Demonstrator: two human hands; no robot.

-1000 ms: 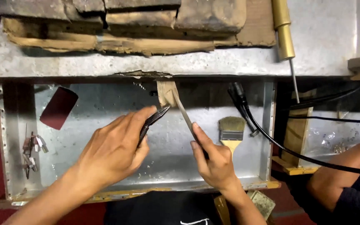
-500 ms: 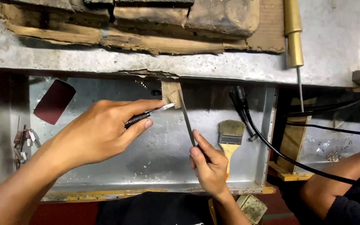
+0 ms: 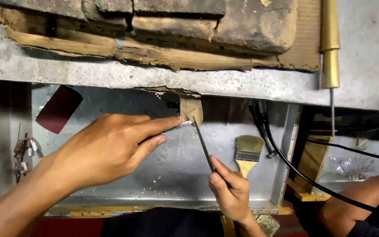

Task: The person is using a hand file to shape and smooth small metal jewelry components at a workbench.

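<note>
Head view. I see no printed packages or signs; the nearest to a label is a dark red flat patch [image 3: 58, 108] lying at the upper left of the metal tray [image 3: 286, 153], rounded at its lower end. Along the top, worn brown blocks [image 3: 176, 26] rest on frayed cardboard over the grey table [image 3: 66, 72]. A brass-coloured rod tool [image 3: 330, 44] lies upright at the far right.

My left hand [image 3: 106, 151] is closed around a small dark tool whose pale tip [image 3: 186, 124] shows just beyond the forefinger; the tip touches the lower left edge of a small wooden peg [image 3: 191, 109] projecting under the table lip. My right hand [image 3: 230, 191] pinches the lower end of a thin dark file [image 3: 202, 142], which slants up-left to meet the same peg beside the pale tip.

A paintbrush [image 3: 247, 153] lies just right of the file, with black cables [image 3: 281, 153] beyond it. Another person's forearm [image 3: 356, 197] enters at lower right.
</note>
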